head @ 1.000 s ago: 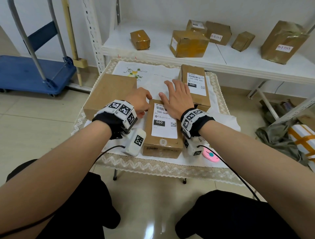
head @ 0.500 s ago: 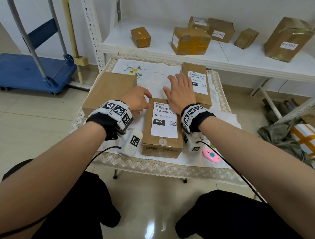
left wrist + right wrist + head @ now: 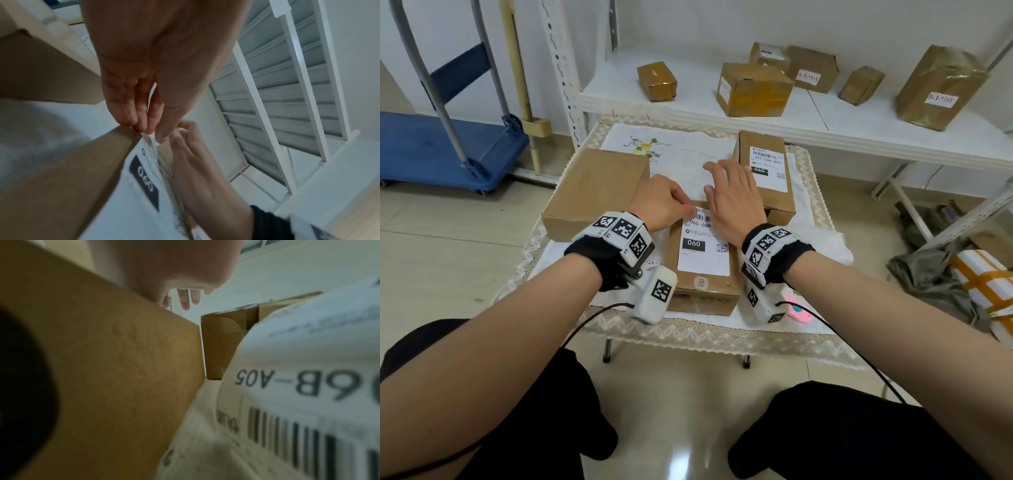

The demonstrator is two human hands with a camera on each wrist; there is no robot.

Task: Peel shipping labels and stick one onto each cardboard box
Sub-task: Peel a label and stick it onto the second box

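Observation:
A cardboard box lies in the middle of the small table, with a white shipping label on its top. My left hand is at the label's far left corner; in the left wrist view its thumb and fingertips pinch that corner at the box's edge. My right hand lies flat over the box's far end, fingers straight and reaching past it. A second labelled box stands at the far right. A larger plain box sits to the left.
A pink object lies at the table's near right edge. Behind the table, a white shelf carries several taped boxes. A blue cart stands at the left, and bags lie on the floor at the right.
My right hand slid away from me along the label to the box's far end. My left hand moved from beside the box onto the label's far left corner.

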